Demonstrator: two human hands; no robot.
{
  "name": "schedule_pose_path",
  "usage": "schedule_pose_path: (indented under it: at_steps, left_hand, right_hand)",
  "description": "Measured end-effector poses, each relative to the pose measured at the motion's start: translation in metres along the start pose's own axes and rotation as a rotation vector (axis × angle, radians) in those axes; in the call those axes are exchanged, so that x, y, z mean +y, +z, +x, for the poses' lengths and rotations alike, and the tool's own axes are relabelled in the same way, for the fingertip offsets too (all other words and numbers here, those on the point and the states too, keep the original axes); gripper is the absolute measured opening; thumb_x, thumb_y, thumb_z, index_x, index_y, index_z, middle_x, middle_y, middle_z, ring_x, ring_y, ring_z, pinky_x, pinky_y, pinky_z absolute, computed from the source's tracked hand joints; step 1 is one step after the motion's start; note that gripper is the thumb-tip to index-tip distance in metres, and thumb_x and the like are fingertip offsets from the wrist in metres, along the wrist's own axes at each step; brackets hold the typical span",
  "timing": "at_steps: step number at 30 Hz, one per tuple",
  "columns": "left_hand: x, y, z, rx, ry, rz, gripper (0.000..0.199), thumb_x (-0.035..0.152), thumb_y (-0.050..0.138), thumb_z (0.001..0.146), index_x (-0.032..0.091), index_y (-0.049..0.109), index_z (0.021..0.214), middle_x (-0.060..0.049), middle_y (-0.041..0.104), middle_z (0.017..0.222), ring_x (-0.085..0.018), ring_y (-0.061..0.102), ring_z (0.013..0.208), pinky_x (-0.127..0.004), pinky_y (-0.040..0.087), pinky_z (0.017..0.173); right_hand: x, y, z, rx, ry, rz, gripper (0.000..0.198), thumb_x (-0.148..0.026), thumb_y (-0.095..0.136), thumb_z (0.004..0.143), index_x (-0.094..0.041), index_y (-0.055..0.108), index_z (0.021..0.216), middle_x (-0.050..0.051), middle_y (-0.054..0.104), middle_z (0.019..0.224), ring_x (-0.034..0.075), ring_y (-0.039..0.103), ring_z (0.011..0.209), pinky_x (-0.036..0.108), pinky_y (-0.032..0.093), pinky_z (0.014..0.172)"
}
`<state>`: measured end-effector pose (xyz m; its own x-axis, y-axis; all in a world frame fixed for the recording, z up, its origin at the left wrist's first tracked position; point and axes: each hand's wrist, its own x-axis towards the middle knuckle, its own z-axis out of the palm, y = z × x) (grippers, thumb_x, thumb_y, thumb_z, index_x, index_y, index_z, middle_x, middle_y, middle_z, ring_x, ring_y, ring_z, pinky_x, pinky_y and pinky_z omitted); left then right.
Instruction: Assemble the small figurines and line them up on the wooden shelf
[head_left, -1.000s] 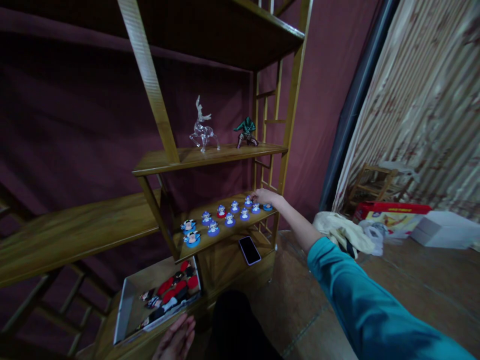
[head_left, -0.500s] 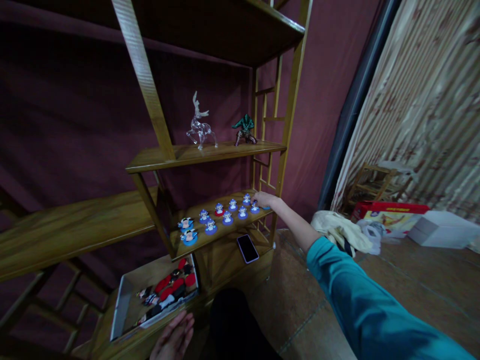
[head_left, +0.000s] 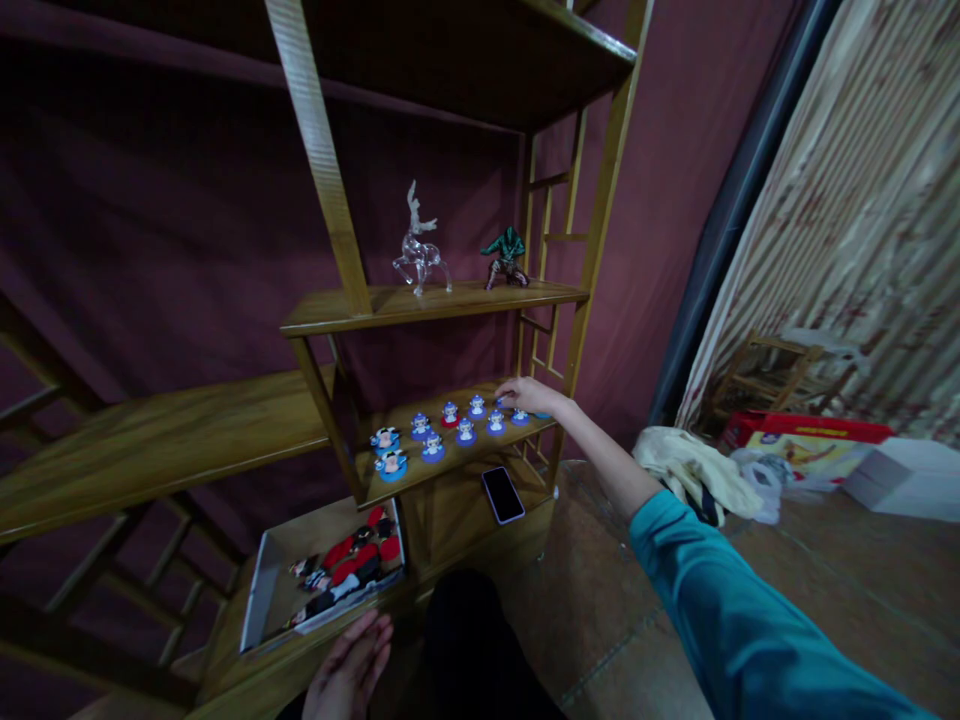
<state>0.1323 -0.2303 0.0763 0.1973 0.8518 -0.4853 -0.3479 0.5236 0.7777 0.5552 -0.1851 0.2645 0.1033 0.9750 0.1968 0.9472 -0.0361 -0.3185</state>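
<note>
My right hand (head_left: 529, 395) reaches onto the lower shelf (head_left: 409, 482), its fingers pinched around a small purple-blue figurine (head_left: 499, 402) at the back row's right end. The hand hides most of that figurine. Beside it stand similar white-and-purple figurines, among them one in the front row (head_left: 496, 421) and one behind (head_left: 477, 405). One figurine has a red base (head_left: 450, 414). Two cow-like figurines on blue bases (head_left: 391, 463) stand at the left end. Low in view, my left hand (head_left: 352, 665) rests palm up, fingers loosely curved, holding nothing, near the cardboard box (head_left: 259, 590).
Red and black figures (head_left: 352, 565) lie in the box. A phone (head_left: 502, 495) lies on the surface below the shelf. Above stand a clear deer figurine (head_left: 421, 255) and a green-topped figure (head_left: 507, 257). Cloth (head_left: 690, 470) and boxes (head_left: 911, 475) are on the floor at right.
My right hand has shifted left along the shelf and now covers the back row's right-end figurine, which was visible before. The view has turned slightly left. My left hand stays low near the box.
</note>
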Motion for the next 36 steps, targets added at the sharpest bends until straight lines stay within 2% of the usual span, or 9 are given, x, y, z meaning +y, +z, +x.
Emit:
schedule_pose_path:
  at_steps: [4,9,15,25,27,30,33,36]
  left_hand:
    - [0.0,0.0,-0.006,-0.014,0.014,-0.007,0.035,0.007,0.067,0.057,0.013,0.066,0.092,-0.01,0.069,0.095,-0.022,0.065,0.088,-0.027,0.052,0.074]
    - [0.004,-0.003,-0.015,0.007,0.012,-0.008,0.034,0.008,0.067,0.058,0.013,0.066,0.091,-0.01,0.069,0.094,-0.022,0.065,0.088,-0.027,0.052,0.075]
    - [0.005,-0.009,-0.022,0.028,0.028,-0.024,0.032,0.008,0.066,0.06,0.014,0.067,0.091,-0.009,0.069,0.094,-0.021,0.065,0.088,-0.028,0.052,0.076]
    - [-0.003,-0.015,-0.026,0.02,0.034,-0.036,0.03,0.006,0.065,0.064,0.012,0.065,0.093,-0.012,0.068,0.098,-0.021,0.065,0.086,-0.027,0.052,0.074]
    - [-0.003,-0.015,-0.03,0.023,0.039,-0.036,0.03,0.006,0.065,0.064,0.013,0.065,0.094,-0.012,0.068,0.098,-0.02,0.065,0.087,-0.027,0.052,0.074]
    - [-0.004,-0.013,-0.038,0.042,0.042,-0.034,0.031,0.006,0.067,0.062,0.013,0.065,0.093,-0.011,0.068,0.097,-0.02,0.066,0.086,-0.026,0.052,0.074]
    - [-0.005,-0.01,-0.046,0.044,0.051,-0.035,0.033,0.005,0.067,0.06,0.013,0.065,0.092,-0.011,0.069,0.096,-0.021,0.066,0.086,-0.026,0.052,0.074]
    - [-0.011,-0.009,-0.047,0.04,0.028,-0.025,0.034,0.005,0.068,0.059,0.013,0.065,0.092,-0.012,0.069,0.095,-0.023,0.065,0.088,-0.027,0.053,0.075]
  right_hand:
    - [-0.019,0.021,0.009,-0.035,-0.137,0.01,0.031,-0.023,0.057,0.079,-0.023,0.062,0.109,0.002,0.064,0.111,0.016,0.059,0.099,0.023,0.042,0.085]
    - [-0.04,0.041,0.022,-0.069,-0.202,-0.036,0.034,-0.026,0.058,0.078,-0.025,0.06,0.112,0.004,0.063,0.113,0.019,0.058,0.103,0.025,0.041,0.087]
    - [-0.055,0.049,0.022,-0.134,-0.171,-0.074,0.033,-0.021,0.055,0.079,-0.027,0.061,0.111,0.003,0.065,0.109,0.02,0.059,0.1,0.025,0.042,0.083]
    - [-0.059,0.049,0.016,-0.125,-0.139,-0.072,0.036,-0.019,0.056,0.078,-0.025,0.059,0.113,0.004,0.065,0.108,0.021,0.059,0.1,0.027,0.043,0.085]
    - [-0.06,0.047,0.015,-0.093,-0.149,-0.04,0.039,-0.018,0.057,0.077,-0.025,0.057,0.115,0.005,0.063,0.112,0.021,0.057,0.104,0.028,0.042,0.088]
    - [-0.062,0.046,0.005,0.032,-0.183,0.051,0.042,-0.016,0.055,0.078,-0.023,0.054,0.119,0.007,0.059,0.118,0.02,0.053,0.11,0.031,0.039,0.094]
    - [-0.063,0.053,-0.019,0.17,-0.226,0.163,0.038,-0.017,0.053,0.08,-0.02,0.054,0.118,0.008,0.058,0.119,0.018,0.052,0.111,0.033,0.037,0.097]
    - [-0.063,0.071,-0.052,0.232,-0.256,0.285,0.033,-0.015,0.052,0.08,-0.022,0.058,0.112,0.007,0.06,0.115,0.017,0.053,0.109,0.032,0.038,0.097]
